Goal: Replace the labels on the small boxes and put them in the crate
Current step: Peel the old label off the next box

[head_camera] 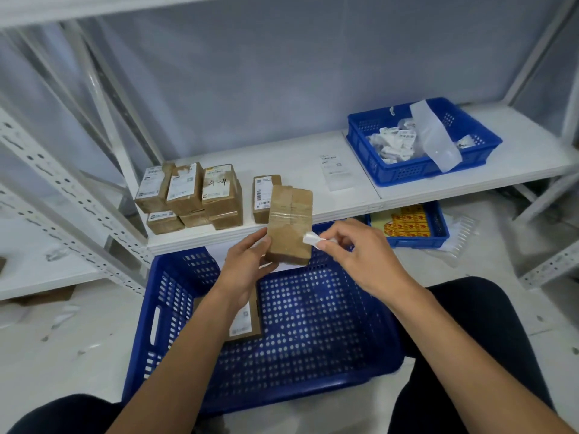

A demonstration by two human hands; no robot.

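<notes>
My left hand [247, 264] grips a small brown taped box [289, 225] upright above the big blue crate [175, 308]. Its facing side shows only tape, with no label. My right hand [357, 255] pinches a crumpled white label [311, 239] at the box's lower right edge. One labelled box [246, 322] lies on the crate floor, partly hidden by my left forearm. Several labelled boxes [191, 195] are stacked on the white shelf [297, 161], and another box [262, 195] stands just behind the held one.
A flat white label sheet [333, 172] lies on the shelf. A blue tray [407, 173] at the shelf's right holds crumpled labels and a clear plastic bag. A smaller blue tray [438, 227] with a yellow-red sheet sits below. White shelf uprights stand left and right.
</notes>
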